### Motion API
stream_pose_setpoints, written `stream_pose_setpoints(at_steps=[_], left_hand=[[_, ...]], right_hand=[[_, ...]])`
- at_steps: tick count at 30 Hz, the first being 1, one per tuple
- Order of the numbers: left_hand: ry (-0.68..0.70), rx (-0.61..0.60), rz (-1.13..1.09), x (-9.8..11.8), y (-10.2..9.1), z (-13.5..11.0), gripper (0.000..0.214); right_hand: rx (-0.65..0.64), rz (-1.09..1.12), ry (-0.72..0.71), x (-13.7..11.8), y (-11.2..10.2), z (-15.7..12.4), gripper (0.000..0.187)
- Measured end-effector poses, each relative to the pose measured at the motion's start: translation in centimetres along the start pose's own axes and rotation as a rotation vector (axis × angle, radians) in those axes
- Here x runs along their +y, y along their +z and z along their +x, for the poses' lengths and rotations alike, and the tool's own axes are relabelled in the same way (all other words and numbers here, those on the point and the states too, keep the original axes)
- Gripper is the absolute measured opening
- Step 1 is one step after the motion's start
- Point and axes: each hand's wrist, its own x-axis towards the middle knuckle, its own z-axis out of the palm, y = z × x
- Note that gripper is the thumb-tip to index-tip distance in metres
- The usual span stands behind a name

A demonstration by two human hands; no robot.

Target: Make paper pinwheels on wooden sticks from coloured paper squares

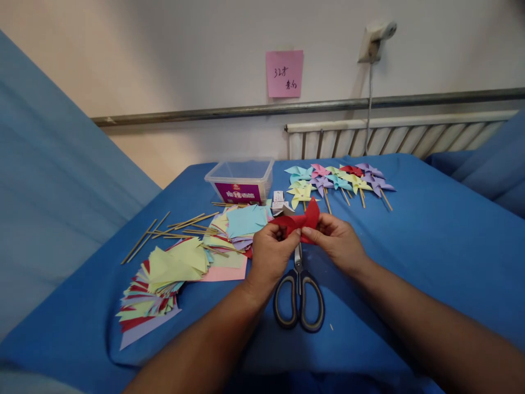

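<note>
Soft, middling indoor light here, and the wall (229,44) takes it unevenly: warm peach on the left, a grey shadow sweeping down beside it, duller white toward the right, the top right corner darkening. Down on the blue tablecloth (443,246), a dim shadow pools beneath the right arm (414,295), and the near edge sinks into murk. Pale gleams run along the plastic box (240,179). Out at the sides, wide-angle stretch pulls the blue fabric (45,191) soft and smeary. The red paper (311,213) glows strongly; the purple label (238,193) blurs in its smallest print.
</note>
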Motion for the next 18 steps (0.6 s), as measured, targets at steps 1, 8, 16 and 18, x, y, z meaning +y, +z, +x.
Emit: stream_pose_setpoints(at_steps=[1,8,16,18], left_hand=[[0.003,-0.003,-0.001,0.02,-0.01,-0.01,0.016],[0.007,0.002,-0.01,0.09,-0.14,-0.01,0.018],[0.025,-0.005,-0.007,0.11,-0.17,-0.06,0.016],[0.026,-0.001,0.009,0.05,-0.19,-0.07,0.015]], right_hand=[[0.003,-0.014,0.001,0.03,-0.08,-0.01,0.025],[0.003,-0.058,-0.028,-0.07,-0.01,-0.34,0.022],[0.037,-0.103,-0.082,0.32,0.39,-0.59,0.023],[0.057,-0.119,-0.09,0.46,0.49,-0.66,0.024]])
